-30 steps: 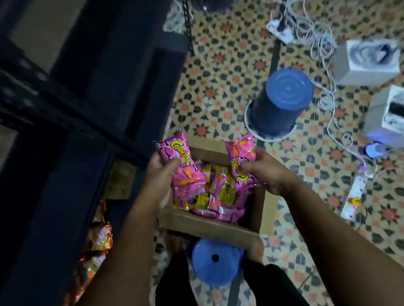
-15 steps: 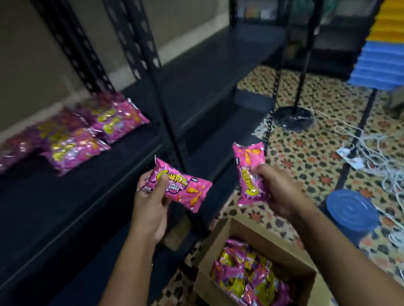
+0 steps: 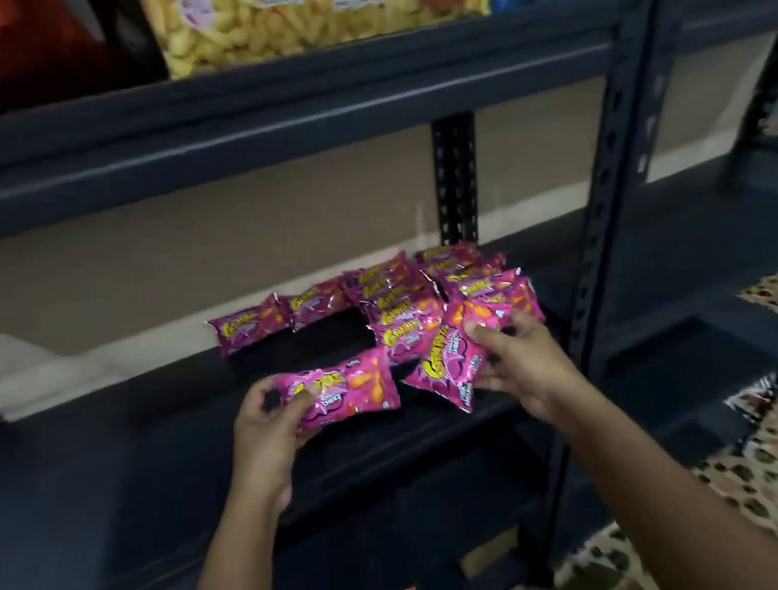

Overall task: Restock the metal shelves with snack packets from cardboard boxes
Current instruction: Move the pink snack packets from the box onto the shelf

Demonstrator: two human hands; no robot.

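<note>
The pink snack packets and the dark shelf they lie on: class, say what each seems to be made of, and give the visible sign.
Pink snack packets: likely thin plastic or foil film with a glossy finish; they crinkle, catch highlights and have crimped end seams.
Dark shelf: apparently painted metal, matt dark grey; its perforated upright shows punched slots typical of steel racking. The deck itself could be coated board; the look leaves that open.

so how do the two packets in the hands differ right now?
The left packet lies roughly level, long side across; the right packet is tilted, one corner pointing down. The left hand holds its packet by the left end; the right hand holds its packet from the right side, beside the pile. Both are pink, same print, held over the shelf.
</note>
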